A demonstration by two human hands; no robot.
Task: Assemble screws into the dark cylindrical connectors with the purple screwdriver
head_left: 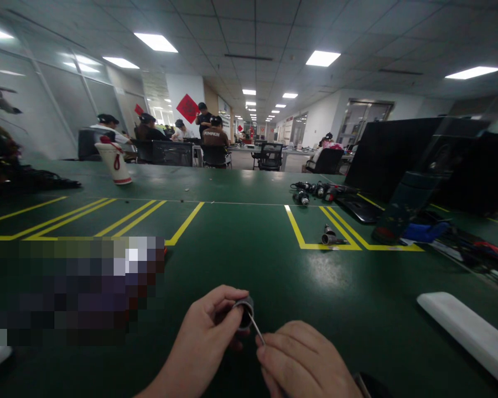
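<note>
Between my left hand (pixel 207 337) and right hand (pixel 305 362) nothing passes: the ring (pixel 244 305) and pin (pixel 256 327) bridge them. Straight ahead the worktop (pixel 240 243) lies bare up to the yellow lines (pixel 185 225). Forward right sits a small fitting (pixel 330 238), with more fittings (pixel 315 190) behind it. A white bar (pixel 465 331) blocks the near right, and dark screens (pixel 398 152) wall off the far right. The near left is blurred; I cannot tell. A cup (pixel 114 161) stands far left.
</note>
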